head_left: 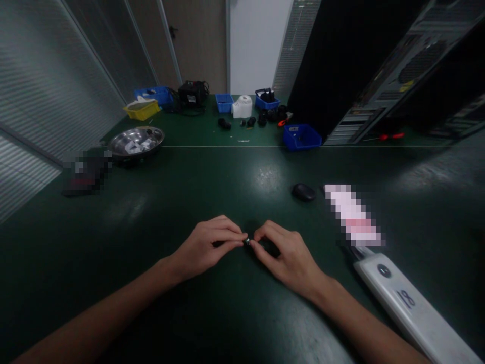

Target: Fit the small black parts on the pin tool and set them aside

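Observation:
Between my two hands, just over the green table, is a tiny dark part with light specks; it is too small for me to tell its kind. My left hand pinches its left side between thumb and fingertips. From the right, my right hand holds it in a similar pinch, thumb and index finger almost meeting at the part. The fingertips hide much of it. A black computer mouse lies beyond my right hand, apart from it.
A white device marked 18 lies at right, near a blurred-out phone-like item. Farther back are a steel bowl with white scraps, a yellow bin, a blue bin and several small black parts. Computer cases stand at right.

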Demonstrator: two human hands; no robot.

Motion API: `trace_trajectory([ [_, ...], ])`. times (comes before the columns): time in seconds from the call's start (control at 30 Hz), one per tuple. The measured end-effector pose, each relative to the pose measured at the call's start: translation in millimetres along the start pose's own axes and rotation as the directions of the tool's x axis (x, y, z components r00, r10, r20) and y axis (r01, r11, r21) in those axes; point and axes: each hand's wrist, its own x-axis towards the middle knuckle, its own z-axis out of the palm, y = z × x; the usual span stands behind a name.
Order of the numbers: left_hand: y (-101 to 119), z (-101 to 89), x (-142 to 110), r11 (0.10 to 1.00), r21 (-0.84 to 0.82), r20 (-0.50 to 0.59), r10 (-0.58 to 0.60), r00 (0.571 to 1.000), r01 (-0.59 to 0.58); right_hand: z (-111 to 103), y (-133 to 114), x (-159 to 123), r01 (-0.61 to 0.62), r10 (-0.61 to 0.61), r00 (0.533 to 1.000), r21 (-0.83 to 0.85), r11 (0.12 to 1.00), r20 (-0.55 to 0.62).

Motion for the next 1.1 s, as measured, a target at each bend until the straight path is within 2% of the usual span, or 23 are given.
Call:
trace_trajectory([
  [0.1, 4.1, 0.9, 0.2, 0.999, -0.045, -0.048, -0.021, 0.999, 0.019, -0.3, -1.6, 0.8, 0.004, -0.002, 1.000, 0.047, 0.999, -0.028],
  [0.23, 5.8, -0.6, 0.1, 0.998, -0.037, -0.047, -0.047, 0.998, 0.045, -0.9, -2.2, 1.0, -0.009, 0.011, 0.999, 0.053, 0.999, -0.037],
  [0.33, 5.1, -3.2, -0.4, 0.995, 0.084, 0.020, -0.053, 0.998, 0.051, -1.7, 0.6, 0.8, -0.012, 0.011, 0.999, -0.015, 1.000, -0.045],
  [0.47, 8.0, -4.0, 0.6, 0.950, 0.303, 0.160, -0.127, 0.979, 0.074, -2.9, 6.0, 1.3, -0.061, 0.053, 0.997, -0.163, 0.985, -0.054],
  [0.57, 12.8, -2.1, 3.3, 0.882, 0.470, 0.235, -0.174, 0.956, 0.045, -2.7, 7.1, 1.4, -0.066, 0.068, 0.998, -0.323, 0.944, -0.007],
  [0.67, 15.6, -1.5, 4.9, 0.844, 0.536, 0.261, -0.163, 0.952, -0.002, -2.3, 5.0, 0.7, -0.050, 0.070, 0.997, -0.409, 0.911, 0.035],
  [0.87, 16.0, -11.8, 1.5, 0.857, 0.510, 0.260, -0.081, 0.962, -0.066, -4.0, 2.3, 0.5, -0.066, 0.082, 0.996, -0.418, 0.906, 0.020],
  [1.0, 20.0, -19.3, 2.1, 0.920, 0.392, 0.276, -0.117, 0.954, 0.000, -4.6, 2.7, -0.2, -0.064, 0.079, 0.997, -0.404, 0.913, 0.021],
  [1.1, 21.8, -15.2, 3.2, 0.951, 0.307, 0.274, -0.128, 0.953, 0.040, -4.2, 2.1, -1.2, -0.064, 0.076, 0.997, -0.399, 0.915, 0.014],
])
